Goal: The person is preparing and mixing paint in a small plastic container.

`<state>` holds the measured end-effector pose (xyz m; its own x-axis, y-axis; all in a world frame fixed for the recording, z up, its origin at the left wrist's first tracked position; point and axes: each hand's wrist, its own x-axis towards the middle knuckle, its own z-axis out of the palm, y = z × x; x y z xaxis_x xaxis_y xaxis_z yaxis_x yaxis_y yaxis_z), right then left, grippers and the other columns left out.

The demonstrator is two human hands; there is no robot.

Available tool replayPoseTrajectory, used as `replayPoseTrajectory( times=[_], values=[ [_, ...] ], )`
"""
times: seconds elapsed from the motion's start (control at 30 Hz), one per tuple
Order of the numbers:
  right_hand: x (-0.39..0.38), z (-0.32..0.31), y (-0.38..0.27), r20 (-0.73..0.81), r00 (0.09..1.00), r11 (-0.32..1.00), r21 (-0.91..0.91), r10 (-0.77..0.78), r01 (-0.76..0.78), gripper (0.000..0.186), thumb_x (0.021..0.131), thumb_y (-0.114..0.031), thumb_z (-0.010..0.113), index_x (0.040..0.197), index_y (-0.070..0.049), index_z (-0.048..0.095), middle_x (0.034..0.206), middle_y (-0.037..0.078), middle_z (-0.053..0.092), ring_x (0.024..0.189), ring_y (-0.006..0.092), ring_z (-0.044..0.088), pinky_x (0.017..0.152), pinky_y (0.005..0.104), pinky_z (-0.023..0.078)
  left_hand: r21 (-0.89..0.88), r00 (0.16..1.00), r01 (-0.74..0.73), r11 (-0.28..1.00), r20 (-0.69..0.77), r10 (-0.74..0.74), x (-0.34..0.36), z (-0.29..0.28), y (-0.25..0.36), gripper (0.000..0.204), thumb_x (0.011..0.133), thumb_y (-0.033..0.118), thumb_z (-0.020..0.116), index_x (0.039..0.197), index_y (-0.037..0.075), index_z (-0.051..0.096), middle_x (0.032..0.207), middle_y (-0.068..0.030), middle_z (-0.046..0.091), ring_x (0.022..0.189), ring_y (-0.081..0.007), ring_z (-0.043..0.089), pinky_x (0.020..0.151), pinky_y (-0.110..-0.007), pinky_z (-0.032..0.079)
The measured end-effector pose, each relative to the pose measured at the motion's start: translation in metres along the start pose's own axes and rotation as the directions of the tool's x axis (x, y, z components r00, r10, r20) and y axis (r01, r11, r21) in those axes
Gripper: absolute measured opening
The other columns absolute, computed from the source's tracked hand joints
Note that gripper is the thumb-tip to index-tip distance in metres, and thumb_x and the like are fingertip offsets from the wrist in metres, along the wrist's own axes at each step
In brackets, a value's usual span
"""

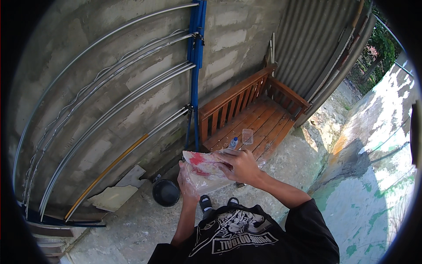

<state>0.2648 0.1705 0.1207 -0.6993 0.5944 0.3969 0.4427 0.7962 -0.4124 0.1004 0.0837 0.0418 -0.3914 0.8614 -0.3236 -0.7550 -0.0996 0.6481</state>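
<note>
My left hand (pixel 188 182) grips the left side of a whitish, pale-smeared piece (pixel 204 171) with bright red patches, held up in front of me; whether it is plastic, paper or something else I cannot make out. My right hand (pixel 239 167) is closed on its right part, fingers bent over the top. Beyond the piece, a small bottle with a blue cap (pixel 233 143) and a clear plastic container (pixel 247 137) rest on a wooden bench (pixel 266 125).
A black bucket (pixel 165 193) stands on the concrete floor (pixel 132 237) beside pale broken boards (pixel 112 198). Metal tubes on a blue rack (pixel 195 53) line the block wall. Corrugated sheeting (pixel 312 48) rises behind the bench; a sloped, paint-mottled surface (pixel 369 193) is at right.
</note>
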Motion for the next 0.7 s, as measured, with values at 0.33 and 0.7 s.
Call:
replayPoseTrajectory(
  times=[0.33,0.7],
  values=[
    [0.005,-0.007,0.002,0.098,0.992,0.997,0.026,-0.075,0.073,0.033,0.080,-0.019,0.072,0.111,-0.007,0.070,0.097,0.010,0.071,0.076,0.0278,0.069,0.065,0.0361,0.056,0.012,0.998,-0.060,0.998,0.026,0.059,0.004,-0.019,-0.009,0.064,0.102,0.053,0.039,0.126,-0.004,0.051,0.120,-0.0163,0.060,0.107,-0.0256,0.062,0.094,-0.039,0.050],
    [-0.003,0.003,0.020,0.016,0.952,0.951,0.050,-0.306,0.305,0.033,0.079,-0.021,0.074,0.111,-0.013,0.072,0.091,0.005,0.071,0.075,0.0231,0.069,0.061,0.0339,0.055,-0.060,0.997,0.076,0.995,-0.002,-0.076,0.000,-0.015,0.006,0.063,0.101,0.056,0.035,0.126,0.000,0.051,0.122,-0.0154,0.058,0.112,-0.0288,0.059,0.098,-0.042,0.048]
  ],
)
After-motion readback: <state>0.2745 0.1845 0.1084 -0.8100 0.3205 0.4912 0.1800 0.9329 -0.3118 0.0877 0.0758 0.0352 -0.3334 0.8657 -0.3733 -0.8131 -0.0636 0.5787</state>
